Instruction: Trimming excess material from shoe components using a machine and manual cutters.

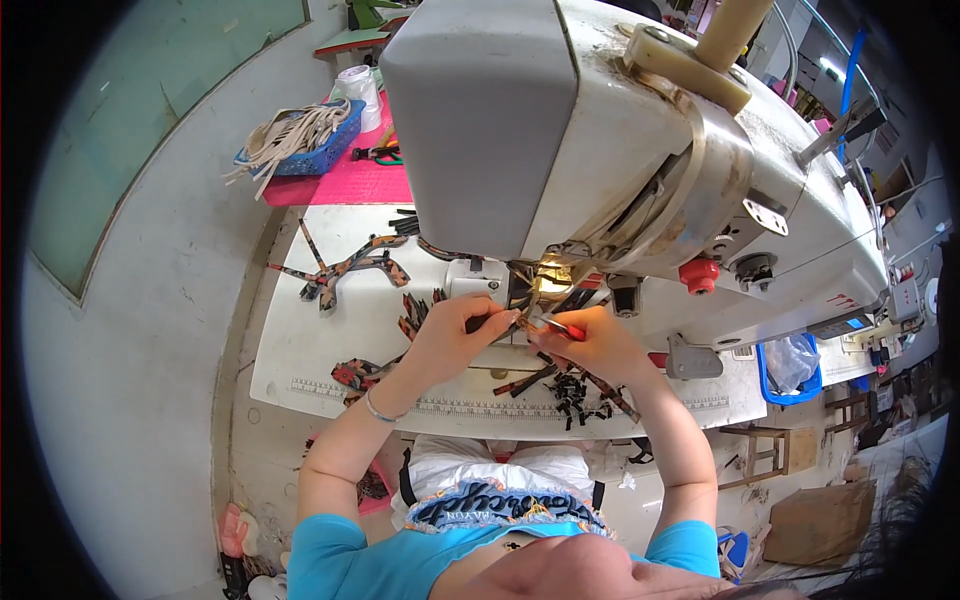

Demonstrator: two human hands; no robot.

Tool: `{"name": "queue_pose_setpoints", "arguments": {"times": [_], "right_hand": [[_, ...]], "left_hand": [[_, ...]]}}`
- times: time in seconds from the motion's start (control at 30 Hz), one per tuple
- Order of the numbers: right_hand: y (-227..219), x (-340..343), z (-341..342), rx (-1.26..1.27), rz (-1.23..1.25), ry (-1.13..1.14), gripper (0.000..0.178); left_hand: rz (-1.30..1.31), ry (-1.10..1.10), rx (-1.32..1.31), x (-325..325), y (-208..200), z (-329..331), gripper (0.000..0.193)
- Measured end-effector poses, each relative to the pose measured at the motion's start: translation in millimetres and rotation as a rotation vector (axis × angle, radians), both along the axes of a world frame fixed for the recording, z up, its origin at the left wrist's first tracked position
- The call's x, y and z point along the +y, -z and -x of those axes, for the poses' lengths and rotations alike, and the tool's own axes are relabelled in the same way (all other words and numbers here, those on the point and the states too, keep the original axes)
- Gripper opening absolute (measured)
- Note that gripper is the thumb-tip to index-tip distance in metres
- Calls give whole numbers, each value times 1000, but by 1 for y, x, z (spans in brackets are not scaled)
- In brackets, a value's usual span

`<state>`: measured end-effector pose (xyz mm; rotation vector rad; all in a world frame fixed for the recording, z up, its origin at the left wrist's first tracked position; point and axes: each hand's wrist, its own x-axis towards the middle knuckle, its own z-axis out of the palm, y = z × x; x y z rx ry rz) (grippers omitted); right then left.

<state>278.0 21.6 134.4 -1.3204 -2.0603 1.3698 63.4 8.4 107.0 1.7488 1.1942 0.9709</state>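
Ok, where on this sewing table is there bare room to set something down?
The table is bare at its left edge, between the patterned straps above and the ruler strip below. It is crowded under the needle, where the left hand and right hand work, with black scraps in front.

light: bright daylight, plus a small warm lamp [548,283] glowing under the sewing machine [600,150]
edges: heavy fisheye bend, black corners
focus: pretty sharp in the middle

Left hand [462,330]: your fingers pinched shut, wrist bent inward.
Right hand [590,340]: your fingers curled closed, forearm angled up.
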Motion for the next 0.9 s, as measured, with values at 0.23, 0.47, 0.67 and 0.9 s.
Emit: {"name": "queue_pose_setpoints", "arguments": {"times": [0.23,0.47,0.67,0.9], "right_hand": [[4,-4,-36,-148,-250,118,27],[42,28,-30,66,-669,547,23],[15,21,-15,405,-615,652,13],[25,24,-21,378,-610,623,12]], "left_hand": [[-83,-90,-28,3,2,-11,28],[-75,-85,-11,7,-2,-17,31],[33,-115,-74,3,-4,-26,32],[-15,-153,-80,-3,-3,-29,29]]}}
